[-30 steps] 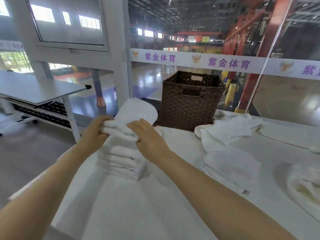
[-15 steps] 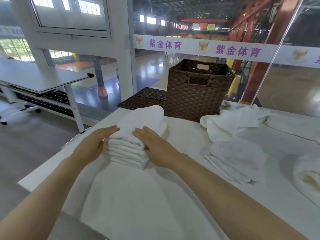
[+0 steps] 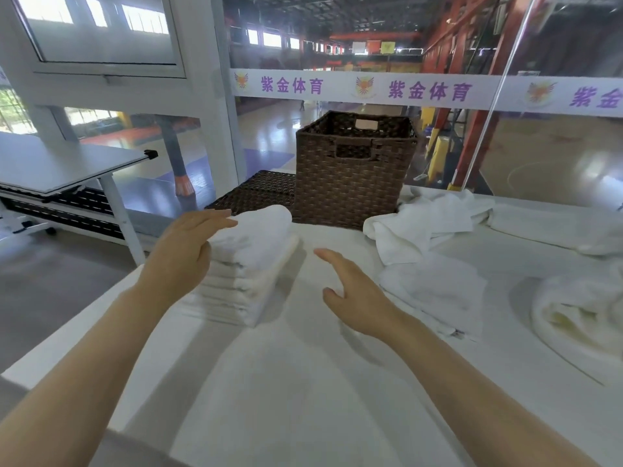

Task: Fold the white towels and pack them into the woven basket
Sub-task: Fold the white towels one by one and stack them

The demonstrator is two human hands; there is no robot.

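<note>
A stack of folded white towels (image 3: 251, 264) lies on the white table (image 3: 303, 382), left of centre. My left hand (image 3: 185, 254) rests flat against the stack's left side, fingers straight over its top edge. My right hand (image 3: 354, 294) hovers open to the right of the stack, touching nothing. The brown woven basket (image 3: 354, 176) stands upright behind the stack at the table's far edge. Loose unfolded towels (image 3: 428, 224) lie to the basket's right, and a flat folded towel (image 3: 435, 291) lies just right of my right hand.
A flat brown woven lid (image 3: 256, 193) lies left of the basket. A rolled cream towel (image 3: 583, 315) sits at the right edge. Another white towel (image 3: 553, 227) lies at the far right. A glass wall runs behind the table; a grey desk (image 3: 60, 166) stands to the left.
Both hands set the top towel onto the stack and pressed it. My right hand has now lifted off and moved right; my left hand stays against the stack.
</note>
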